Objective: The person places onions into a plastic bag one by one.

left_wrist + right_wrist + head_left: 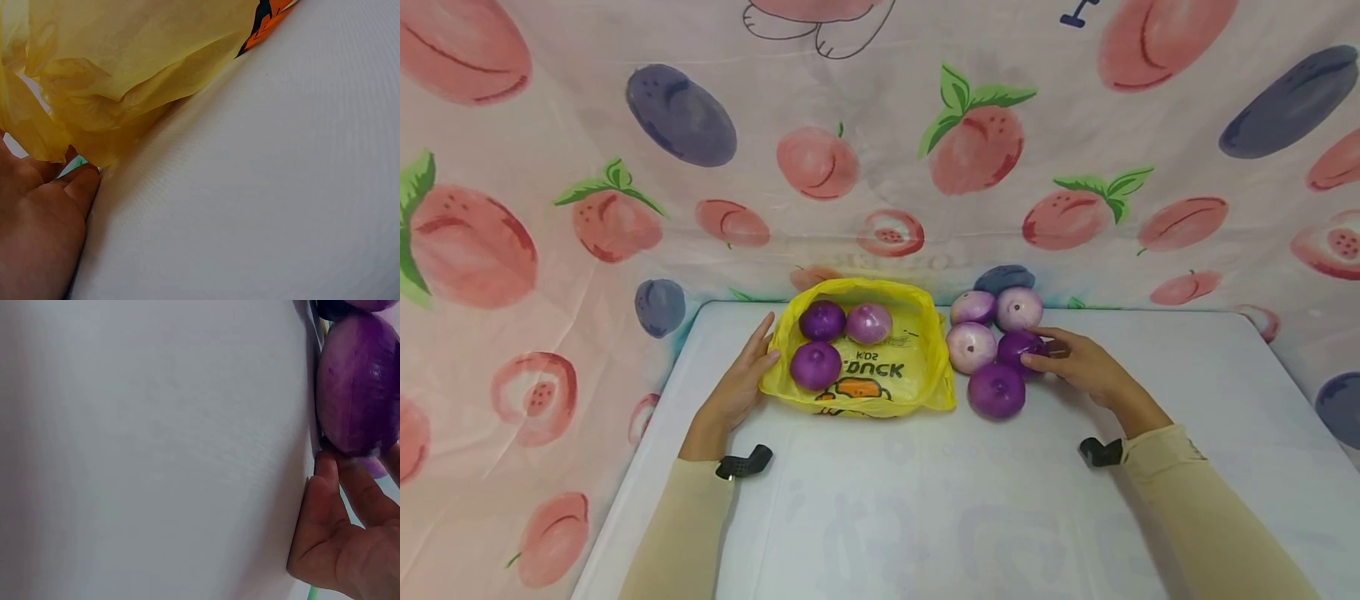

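Your left hand (741, 385) lies on the white table (925, 500) against the left side of the yellow plastic bag (917, 367), fingers fairly straight and pointing away from you, their tips touching the bag's crumpled edge; from the left wrist view you see the palm (37, 237) flat on the table and the yellow film (125, 75) bunched just above your fingertips, with nothing pinched that you can make out. The bag sits open near the far middle of the table and holds 3 purple onions: a dark one (822, 320) at the back left, a paler one (869, 323) at the back right, touching it, and a bright one (816, 365) at the front left. Your right hand (1086, 367) rests to the right of the bag, its fingers curled around a dark purple onion (1019, 346) in the loose cluster there, thumb and fingertips on its right side; the right wrist view shows your fingers (340, 519) pressed against the lower part of a purple onion (359, 387) that still rests on the table. Around that onion lie 4 more: a bright purple one (997, 389) just in front, a pale one (971, 347) to its left, and 2 pale ones (1019, 308) (973, 307) behind, all close together. A fruit-printed cloth (880, 150) hangs behind and beside the table.
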Demonstrator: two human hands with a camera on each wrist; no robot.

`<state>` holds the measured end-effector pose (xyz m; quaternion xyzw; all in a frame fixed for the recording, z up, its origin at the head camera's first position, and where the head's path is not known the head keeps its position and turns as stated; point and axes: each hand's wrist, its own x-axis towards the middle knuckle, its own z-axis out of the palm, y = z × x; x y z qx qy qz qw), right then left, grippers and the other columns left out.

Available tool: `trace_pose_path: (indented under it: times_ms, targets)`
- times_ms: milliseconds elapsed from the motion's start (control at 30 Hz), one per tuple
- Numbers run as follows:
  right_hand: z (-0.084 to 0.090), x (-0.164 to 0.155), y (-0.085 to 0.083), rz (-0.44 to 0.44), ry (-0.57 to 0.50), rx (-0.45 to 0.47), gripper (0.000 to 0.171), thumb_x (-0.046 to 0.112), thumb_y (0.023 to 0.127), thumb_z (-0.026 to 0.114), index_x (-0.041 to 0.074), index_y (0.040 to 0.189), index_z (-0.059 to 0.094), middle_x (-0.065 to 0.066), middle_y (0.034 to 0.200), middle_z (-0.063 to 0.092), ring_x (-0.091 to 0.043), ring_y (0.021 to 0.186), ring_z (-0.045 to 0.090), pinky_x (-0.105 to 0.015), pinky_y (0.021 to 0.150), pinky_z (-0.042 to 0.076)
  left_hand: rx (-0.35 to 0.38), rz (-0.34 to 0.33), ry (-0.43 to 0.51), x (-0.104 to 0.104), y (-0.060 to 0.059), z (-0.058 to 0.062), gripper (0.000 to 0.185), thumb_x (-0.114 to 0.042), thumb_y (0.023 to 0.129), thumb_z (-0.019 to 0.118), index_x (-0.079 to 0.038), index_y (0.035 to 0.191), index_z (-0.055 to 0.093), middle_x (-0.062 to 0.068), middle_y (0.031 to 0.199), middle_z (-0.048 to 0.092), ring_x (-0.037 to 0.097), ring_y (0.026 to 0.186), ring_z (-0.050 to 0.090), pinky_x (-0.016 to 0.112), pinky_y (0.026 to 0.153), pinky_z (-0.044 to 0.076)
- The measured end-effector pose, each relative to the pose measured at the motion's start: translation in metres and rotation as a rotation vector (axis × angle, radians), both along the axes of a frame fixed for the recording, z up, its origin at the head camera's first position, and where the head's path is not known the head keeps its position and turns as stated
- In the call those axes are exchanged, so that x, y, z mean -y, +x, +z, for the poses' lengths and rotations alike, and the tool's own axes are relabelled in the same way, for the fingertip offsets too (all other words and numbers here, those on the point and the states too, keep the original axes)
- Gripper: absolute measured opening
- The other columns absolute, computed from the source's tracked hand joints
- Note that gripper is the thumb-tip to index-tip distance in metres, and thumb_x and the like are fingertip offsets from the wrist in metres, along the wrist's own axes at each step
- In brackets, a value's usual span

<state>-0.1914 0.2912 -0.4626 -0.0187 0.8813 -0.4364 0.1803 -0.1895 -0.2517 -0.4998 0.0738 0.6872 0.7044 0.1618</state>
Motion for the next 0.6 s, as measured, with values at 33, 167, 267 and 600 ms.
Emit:
trace_pose_path:
  times_ms: [33,167,267,600]
  targets:
    - [0.000,0.000,0.001,-0.005,-0.008,-0.002,0.085,0.047,0.093,0.072,0.009,0.159,0.035,-0.030,0.150,0.047,-0.045,0.136,0.046,-0.042,0.093,0.053,-0.001,0.001,0.002,0.000,0.000,0.000,0.072,-0.029,0.109,0.047,-0.034,0.165,0.001,0.005,0.173,0.008,0.030,0.157,0.019,0.013,0.105,0.041]
    - [-0.001,-0.003,0.004,-0.038,-0.020,-0.021,0.081,0.045,0.094,0.073,0.009,0.158,0.038,-0.031,0.146,0.051,-0.041,0.131,0.051,-0.036,0.088,0.053,-0.005,0.000,0.002,0.000,0.000,0.000,0.072,-0.029,0.109,0.047,-0.035,0.165,0.002,0.006,0.173,0.008,0.031,0.157,0.019,0.012,0.104,0.040]
    - [0.000,-0.004,0.005,-0.057,-0.019,-0.041,0.077,0.045,0.094,0.072,0.010,0.156,0.042,-0.029,0.139,0.058,-0.032,0.119,0.056,-0.031,0.083,0.052,-0.005,-0.001,-0.001,0.000,0.000,0.000,0.071,-0.030,0.109,0.047,-0.039,0.165,0.003,0.006,0.173,0.008,0.030,0.157,0.019,0.013,0.106,0.040]
    - [0.016,0.001,0.006,-0.104,-0.170,0.018,0.076,0.043,0.097,0.069,0.011,0.158,0.037,-0.024,0.147,0.050,0.004,0.102,0.059,-0.032,0.093,0.054,0.007,-0.003,0.016,0.000,0.001,0.000,0.067,-0.031,0.109,0.047,-0.047,0.162,0.008,0.004,0.173,0.007,0.030,0.157,0.019,0.014,0.106,0.041]
